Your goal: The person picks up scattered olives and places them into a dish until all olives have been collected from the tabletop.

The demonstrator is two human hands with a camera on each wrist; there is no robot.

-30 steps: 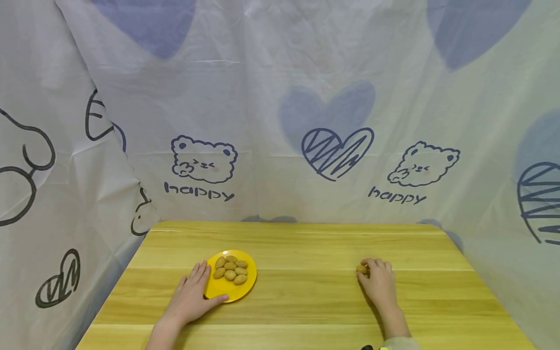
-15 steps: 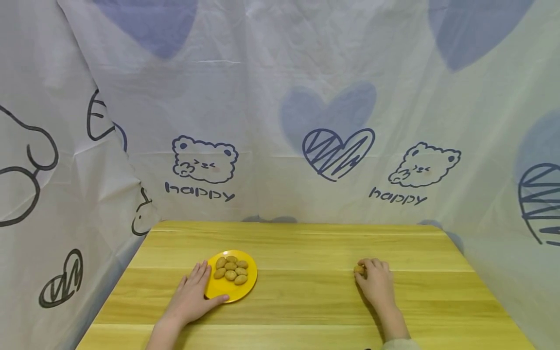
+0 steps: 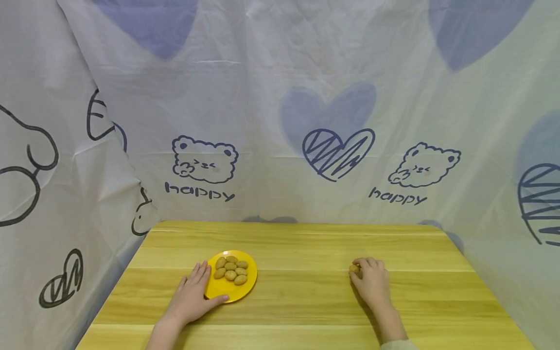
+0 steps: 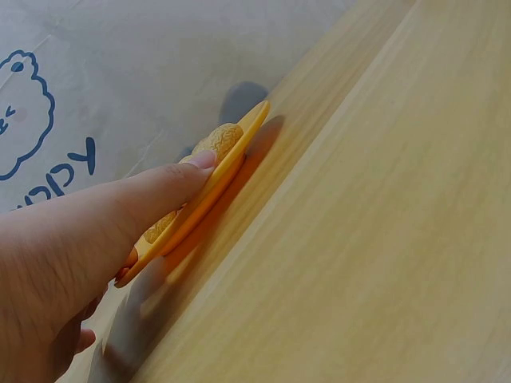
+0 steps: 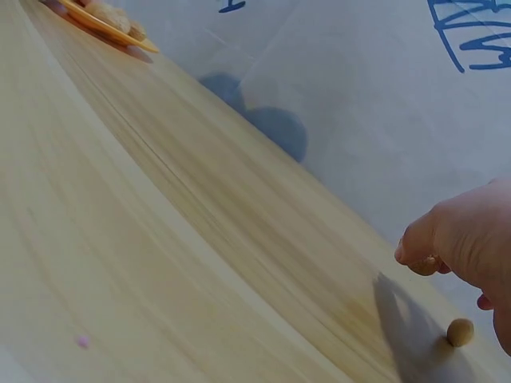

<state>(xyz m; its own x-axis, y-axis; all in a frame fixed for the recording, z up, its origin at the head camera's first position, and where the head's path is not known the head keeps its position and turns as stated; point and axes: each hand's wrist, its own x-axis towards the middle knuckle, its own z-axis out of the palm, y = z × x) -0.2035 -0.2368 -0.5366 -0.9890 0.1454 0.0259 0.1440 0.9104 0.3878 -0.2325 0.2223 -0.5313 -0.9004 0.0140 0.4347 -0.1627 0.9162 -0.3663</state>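
Observation:
My left hand (image 3: pixel 189 295) lies against the left side of a yellow plate (image 3: pixel 214 290), fingers straight along the rim and thumb on its near edge. Several walnuts (image 3: pixel 230 275) sit on the plate. In the left wrist view, the thumb (image 4: pixel 192 170) rests on the rim beside the wrinkled walnuts (image 4: pixel 217 142). Far to the right, my right hand (image 3: pixel 374 284) pinches one walnut (image 3: pixel 354 268) between thumb and fingertips. The right wrist view shows this walnut (image 5: pixel 425 266) partly hidden by the fingers, and a second round brown one (image 5: pixel 460 331) on the tabletop beneath the hand.
A light wood-grain table (image 3: pixel 302 291) spans the space between the hands. White cloth (image 3: pixel 271 194) with bear and heart drawings hangs behind it and at both sides. The right wrist view catches the plate (image 5: pixel 100 28) at its upper left corner.
My right hand has shifted slightly to the left with the walnut at its fingertips. The left hand and the plate have stayed in place.

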